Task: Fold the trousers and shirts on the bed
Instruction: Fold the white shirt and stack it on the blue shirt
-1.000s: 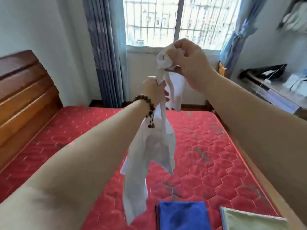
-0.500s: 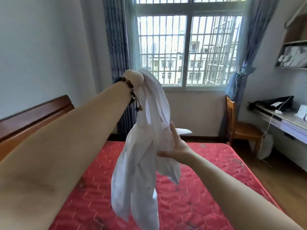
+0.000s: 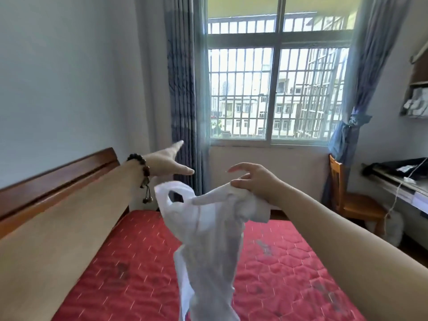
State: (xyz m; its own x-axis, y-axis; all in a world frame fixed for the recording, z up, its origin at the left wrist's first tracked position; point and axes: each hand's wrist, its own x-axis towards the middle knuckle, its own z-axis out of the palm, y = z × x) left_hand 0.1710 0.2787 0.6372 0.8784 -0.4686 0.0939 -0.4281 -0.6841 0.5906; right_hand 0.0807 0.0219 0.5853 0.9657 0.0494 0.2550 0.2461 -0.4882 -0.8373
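Starting at the left edge, I see a wooden headboard (image 3: 58, 179) running along the pale wall, and below it the red quilted mattress (image 3: 129, 262) of the bed stretching toward the window. My left arm reaches out over it with a dark bead bracelet (image 3: 141, 166) on the wrist, a small tassel hanging from it. My left hand (image 3: 165, 164) is spread wide, fingers straight and thumb splayed, holding nothing and not touching the cloth; it sits above and to the left of the garment. Behind it hangs a blue-grey curtain (image 3: 183, 93) at the left side of the barred window (image 3: 275, 93). In the middle, a thin white shirt (image 3: 208, 232) hangs in the air above the mattress, bunched and twisted, with a loop of fabric standing up at its upper left and the rest trailing down out of the bottom of the view. My right hand (image 3: 254, 181) holds it at the top right: the thumb and lower fingers pinch a gathered fold of the cloth, while the index finger is lifted and curved free above it. Further right, the second curtain (image 3: 352, 126) is tied back beside the window, a wooden chair (image 3: 354, 202) stands below it on the floor, and a desk (image 3: 403, 181) with a dark item and a white cable lies along the right wall, with a shelf (image 3: 416, 98) above it.
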